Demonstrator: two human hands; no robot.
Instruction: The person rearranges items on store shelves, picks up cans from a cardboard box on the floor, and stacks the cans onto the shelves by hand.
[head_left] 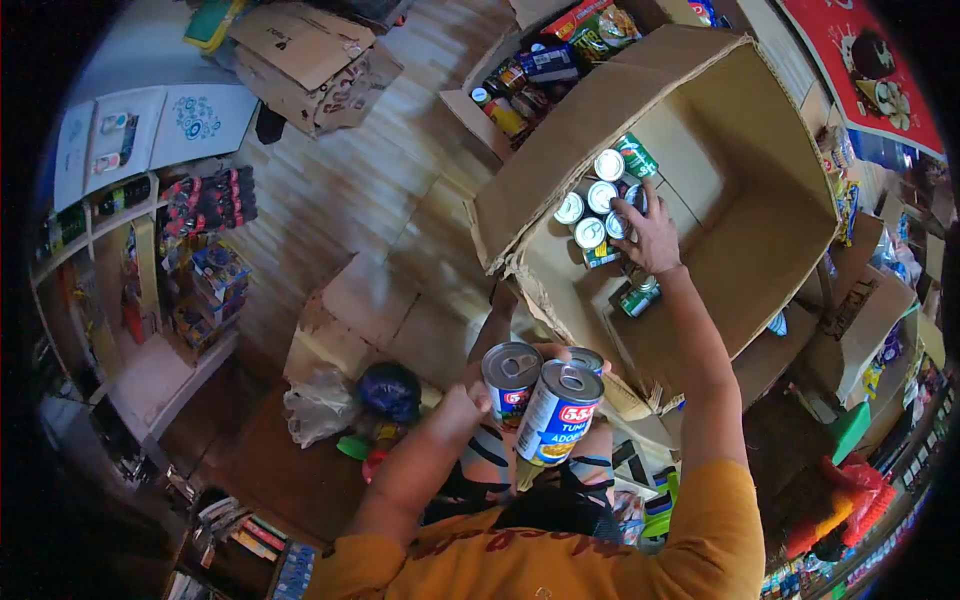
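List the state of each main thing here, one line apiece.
Large cardboard box: open, partly filled
Cans in the box: lids closed
Tuna cans: lids closed, held together
Left hand: closed around the tuna cans
Right hand: in the box, at the cans; grip unclear
Clear plastic bag: crumpled

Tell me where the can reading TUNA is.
In the head view, the tuna can is below and right of centre, bunched with two other cans in the left hand.
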